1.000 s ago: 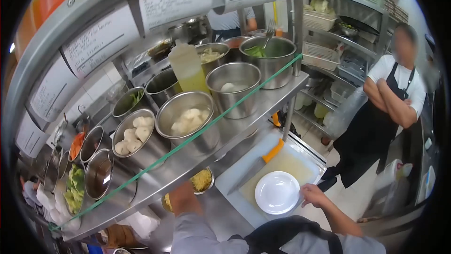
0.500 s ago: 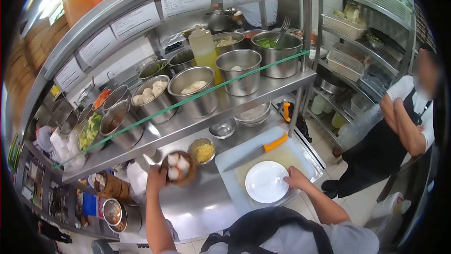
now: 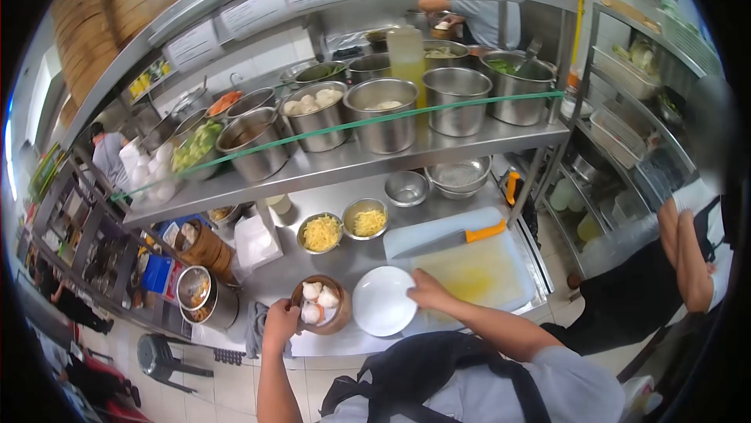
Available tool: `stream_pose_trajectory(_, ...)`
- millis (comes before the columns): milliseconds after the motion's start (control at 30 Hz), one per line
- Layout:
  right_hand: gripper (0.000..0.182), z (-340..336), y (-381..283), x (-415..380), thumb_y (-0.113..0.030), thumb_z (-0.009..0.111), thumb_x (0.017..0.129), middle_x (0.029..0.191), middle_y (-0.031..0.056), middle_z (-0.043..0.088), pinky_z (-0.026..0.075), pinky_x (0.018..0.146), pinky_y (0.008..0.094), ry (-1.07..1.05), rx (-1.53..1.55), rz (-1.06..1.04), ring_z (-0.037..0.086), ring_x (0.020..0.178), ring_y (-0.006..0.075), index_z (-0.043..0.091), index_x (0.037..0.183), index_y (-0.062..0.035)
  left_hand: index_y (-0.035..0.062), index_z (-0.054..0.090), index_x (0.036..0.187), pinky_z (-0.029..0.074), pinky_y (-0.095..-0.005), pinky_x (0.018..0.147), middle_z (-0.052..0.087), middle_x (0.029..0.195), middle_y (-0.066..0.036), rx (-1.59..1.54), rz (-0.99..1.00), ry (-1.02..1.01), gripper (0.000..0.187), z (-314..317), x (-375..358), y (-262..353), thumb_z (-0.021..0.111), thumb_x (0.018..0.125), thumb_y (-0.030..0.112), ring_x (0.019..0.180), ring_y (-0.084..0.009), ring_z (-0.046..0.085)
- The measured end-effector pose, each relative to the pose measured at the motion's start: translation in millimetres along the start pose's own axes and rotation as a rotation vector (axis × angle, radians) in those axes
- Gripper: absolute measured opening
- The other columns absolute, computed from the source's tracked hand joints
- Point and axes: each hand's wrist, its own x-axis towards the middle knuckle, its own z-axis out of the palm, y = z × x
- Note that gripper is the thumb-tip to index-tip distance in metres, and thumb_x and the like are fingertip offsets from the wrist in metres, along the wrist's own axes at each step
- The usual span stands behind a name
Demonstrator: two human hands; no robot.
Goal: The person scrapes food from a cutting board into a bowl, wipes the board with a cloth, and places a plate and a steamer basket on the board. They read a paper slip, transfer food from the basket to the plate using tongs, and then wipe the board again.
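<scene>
My left hand [image 3: 279,320] grips the rim of a small bamboo steamer basket [image 3: 338,315] that holds three white dumplings [image 3: 319,301]; the basket rests on the steel counter [image 3: 353,259] near its front edge. My right hand [image 3: 425,292] holds the edge of a round white plate [image 3: 381,301], which lies just right of the basket and overlaps the left end of a white cutting board [image 3: 479,270]. A knife with an orange handle [image 3: 485,231] lies along the board's far side.
Two steel bowls of shredded yellow food [image 3: 322,233] sit behind the basket. A shelf [image 3: 352,161] above carries several steel pots and a squeeze bottle [image 3: 407,54]. A person in a black apron [image 3: 673,267] stands at the right with folded arms. Stacked steamers [image 3: 205,249] stand at the left.
My left hand brought the steamer basket down onto the counter near the front edge. My right hand slid the white plate leftward off the board's middle, next to the basket.
</scene>
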Motion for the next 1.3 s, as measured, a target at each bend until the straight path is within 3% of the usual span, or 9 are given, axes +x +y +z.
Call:
stream_pose_trajectory(67,0.032,28,-13,18,-0.016,0.065,0.081,0.094,0.0245,0.063,0.054,0.072,0.0461,-0.094,-0.109,0.024,0.067,0.086,0.0382,0.054,0.102,0.0061,-0.0131,0.064,0.102,0.053,-0.0338,0.046,0.067,0.069,-0.017,-0.021,-0.007,-0.008,0.028,1,4,0,0.054,0.087,0.009,0.051,-0.0223,0.066)
stream_pose_trajectory(267,0.032,39,-33,26,-0.017,0.06,0.094,0.094,0.0185,0.063,0.055,0.05,0.0362,-0.236,-0.011,0.113,0.068,0.055,0.0233,0.053,0.114,0.0057,-0.0115,0.064,0.108,0.056,-0.0377,0.054,0.069,0.074,-0.024,0.059,0.037,-0.147,0.035,39,18,-20,0.056,0.085,0.013,0.054,-0.0271,0.069)
stream_pose_trajectory(300,0.033,27,-43,20,-0.019,0.061,0.093,0.091,0.0185,0.064,0.055,0.051,0.0372,-0.221,-0.026,0.087,0.067,0.054,0.0246,0.052,0.115,0.0043,-0.0099,0.064,0.111,0.058,-0.0415,0.067,0.07,0.085,-0.028,0.122,-0.003,-0.173,0.04,49,27,-35,0.059,0.084,0.019,0.069,-0.034,0.073)
stream_pose_trajectory(633,0.028,-90,51,-22,-0.015,0.061,0.092,0.091,0.0186,0.062,0.052,0.049,0.0358,0.213,-0.134,0.085,0.063,0.053,0.0236,0.055,0.114,0.0013,0.001,0.065,0.114,0.049,-0.0465,0.097,0.065,0.11,-0.025,0.31,0.216,-0.065,0.042,57,15,-45,0.064,0.081,0.027,0.108,-0.0446,0.062)
stream_pose_trajectory(700,0.025,-104,64,-36,-0.013,0.06,0.093,0.096,0.0186,0.061,0.052,0.047,0.0323,0.264,-0.191,0.11,0.063,0.052,0.0218,0.056,0.113,0.001,0.0006,0.065,0.115,0.049,-0.0465,0.097,0.064,0.112,-0.026,0.255,0.186,-0.04,0.042,61,13,-46,0.064,0.081,0.026,0.108,-0.0453,0.062)
stream_pose_trajectory(867,0.015,-98,100,-36,-0.005,0.055,0.094,0.073,0.011,0.061,0.048,0.044,0.0323,0.429,0.062,0.066,0.059,0.047,0.0179,0.058,0.105,0.0044,-0.0012,0.058,0.127,0.05,-0.0441,0.096,0.063,0.119,-0.027,0.114,0.126,-0.002,0.055,67,21,-74,0.068,0.082,0.028,0.109,-0.0421,0.064)
stream_pose_trajectory(967,0.013,-95,87,-35,-0.007,0.056,0.094,0.072,0.0099,0.061,0.047,0.044,0.0323,0.399,-0.037,0.018,0.058,0.046,0.0169,0.06,0.101,0.0033,-0.0014,0.052,0.135,0.052,-0.0414,0.094,0.063,0.122,-0.027,-0.032,-0.056,-0.066,0.063,63,19,-68,0.07,0.083,0.03,0.108,-0.038,0.065)
stream_pose_trajectory(1200,0.013,-96,97,-27,-0.009,0.058,0.093,0.069,0.0092,0.061,0.046,0.043,0.0311,0.384,-0.127,0.003,0.056,0.045,0.0157,0.061,0.099,0.0019,-0.0007,0.051,0.137,0.053,-0.0403,0.09,0.065,0.122,-0.025,-0.124,-0.105,-0.018,0.065,55,9,-59,0.072,0.085,0.034,0.106,-0.0373,0.066)
stream_pose_trajectory(1300,0.011,-100,126,-19,-0.008,0.058,0.093,0.069,0.0088,0.062,0.045,0.044,0.031,0.435,-0.254,-0.218,0.055,0.045,0.0152,0.062,0.097,0.0015,0.0017,0.059,0.125,0.049,-0.0447,0.093,0.065,0.119,-0.02,0.307,0.154,0.366,0.046,39,14,-87,0.067,0.089,0.028,0.107,-0.0412,0.061)
